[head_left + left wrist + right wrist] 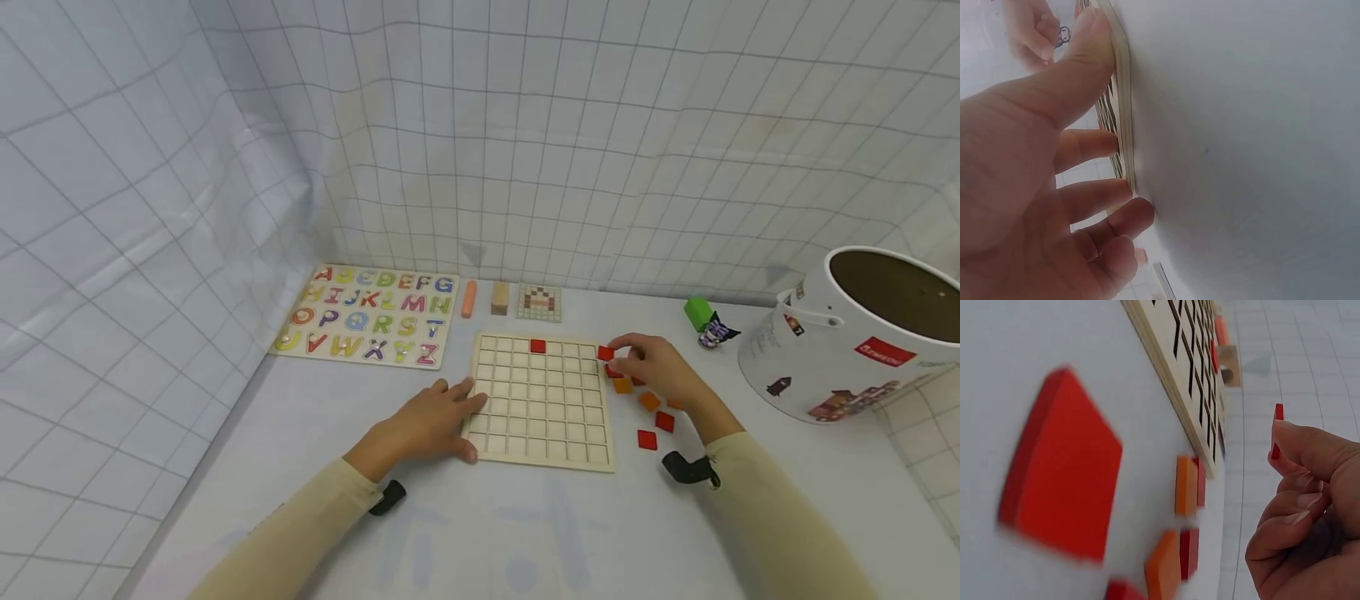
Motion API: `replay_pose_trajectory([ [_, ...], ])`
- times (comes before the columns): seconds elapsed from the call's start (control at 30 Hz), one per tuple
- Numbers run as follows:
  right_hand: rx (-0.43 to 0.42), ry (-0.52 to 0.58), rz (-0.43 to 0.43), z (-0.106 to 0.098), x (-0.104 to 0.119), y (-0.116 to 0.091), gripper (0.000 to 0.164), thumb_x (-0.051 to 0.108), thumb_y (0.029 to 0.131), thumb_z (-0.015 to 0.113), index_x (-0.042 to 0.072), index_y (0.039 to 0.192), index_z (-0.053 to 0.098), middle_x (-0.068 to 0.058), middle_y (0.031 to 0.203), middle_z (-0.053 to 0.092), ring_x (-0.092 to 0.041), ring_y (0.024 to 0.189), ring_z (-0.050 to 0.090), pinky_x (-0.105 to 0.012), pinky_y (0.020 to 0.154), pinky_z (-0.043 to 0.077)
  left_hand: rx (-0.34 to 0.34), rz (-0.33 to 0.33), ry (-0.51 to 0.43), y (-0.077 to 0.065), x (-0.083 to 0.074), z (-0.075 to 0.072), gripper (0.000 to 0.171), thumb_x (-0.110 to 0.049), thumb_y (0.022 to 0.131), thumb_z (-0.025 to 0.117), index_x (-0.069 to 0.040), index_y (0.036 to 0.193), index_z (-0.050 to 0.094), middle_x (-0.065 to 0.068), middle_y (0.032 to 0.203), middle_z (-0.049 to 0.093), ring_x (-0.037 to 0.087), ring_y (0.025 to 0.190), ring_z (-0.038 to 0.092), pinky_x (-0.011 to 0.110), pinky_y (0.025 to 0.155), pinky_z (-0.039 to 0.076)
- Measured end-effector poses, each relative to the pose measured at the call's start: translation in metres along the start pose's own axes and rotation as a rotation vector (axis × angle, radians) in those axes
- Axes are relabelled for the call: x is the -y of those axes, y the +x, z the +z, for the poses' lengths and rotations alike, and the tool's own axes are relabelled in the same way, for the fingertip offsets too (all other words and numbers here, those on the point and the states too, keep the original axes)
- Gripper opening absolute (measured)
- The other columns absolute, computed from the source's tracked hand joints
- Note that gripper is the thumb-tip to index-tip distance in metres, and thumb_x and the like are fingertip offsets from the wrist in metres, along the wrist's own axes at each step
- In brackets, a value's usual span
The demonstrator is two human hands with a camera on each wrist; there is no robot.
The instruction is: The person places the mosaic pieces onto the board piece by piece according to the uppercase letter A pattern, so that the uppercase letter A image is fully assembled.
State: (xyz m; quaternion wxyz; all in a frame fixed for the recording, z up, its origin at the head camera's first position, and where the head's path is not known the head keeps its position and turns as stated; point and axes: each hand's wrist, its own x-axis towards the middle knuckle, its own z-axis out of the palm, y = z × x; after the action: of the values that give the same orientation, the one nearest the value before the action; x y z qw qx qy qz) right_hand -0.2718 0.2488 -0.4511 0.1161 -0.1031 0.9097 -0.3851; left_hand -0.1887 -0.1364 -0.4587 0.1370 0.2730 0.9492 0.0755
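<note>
A pale wooden grid board (pixel 547 464) lies on the table, with one red square tile (pixel 537 346) in its far row. My left hand (pixel 431 421) rests at the board's left edge; the left wrist view has the thumb and fingertips touching the rim. Beyond the board's far right corner, my right hand (pixel 658 367) pinches another red tile (pixel 1279 412) between thumb and index finger, the other fingers curled in. Below that hand, loose red tiles (pixel 647 439) and orange tiles (pixel 623 386) lie right of the board, some partly hidden by it.
A letter puzzle board (pixel 360 317) lies at the back left. Behind the grid board are an orange stick (pixel 468 298), a wooden block (pixel 499 297) and a pattern card (pixel 538 302). Toward the right stand a green block (pixel 698 312), a small figure (pixel 717 332) and a white bucket (pixel 802 350).
</note>
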Motion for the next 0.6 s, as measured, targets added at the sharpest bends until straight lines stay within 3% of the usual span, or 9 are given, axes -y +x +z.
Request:
replay_pose_trajectory([
  [0.1,0.062,-0.011,-0.034,0.022,0.019,0.017,0.035,0.029,0.098,0.070,0.013,0.128,0.065,-0.007,0.076,0.051,-0.022,0.063,0.048,-0.031,0.054,0.039,0.004,0.001,0.011,0.000,0.001,0.000,0.090,-0.057,0.081,0.078,-0.017,0.155,0.046,0.016,0.164,0.033,0.035,0.127,0.049,0.048,0.106,0.043],
  [0.23,0.084,-0.060,-0.060,0.041,0.033,0.031,0.030,0.024,0.095,0.070,0.011,0.123,0.068,-0.004,0.076,0.051,-0.020,0.068,0.048,-0.032,0.059,0.039,0.000,0.017,0.016,0.000,0.001,0.001,0.090,-0.057,0.080,0.078,-0.016,0.154,0.046,0.017,0.164,0.034,0.033,0.122,0.049,0.047,0.103,0.045],
  [0.6,0.068,-0.185,-0.091,0.059,0.041,0.041,0.030,0.018,0.094,0.066,0.008,0.122,0.067,-0.004,0.073,0.053,-0.019,0.067,0.047,-0.033,0.061,0.037,-0.004,0.017,0.000,0.000,-0.001,0.002,0.091,-0.056,0.081,0.078,-0.015,0.155,0.046,0.017,0.164,0.033,0.032,0.125,0.049,0.047,0.105,0.043],
])
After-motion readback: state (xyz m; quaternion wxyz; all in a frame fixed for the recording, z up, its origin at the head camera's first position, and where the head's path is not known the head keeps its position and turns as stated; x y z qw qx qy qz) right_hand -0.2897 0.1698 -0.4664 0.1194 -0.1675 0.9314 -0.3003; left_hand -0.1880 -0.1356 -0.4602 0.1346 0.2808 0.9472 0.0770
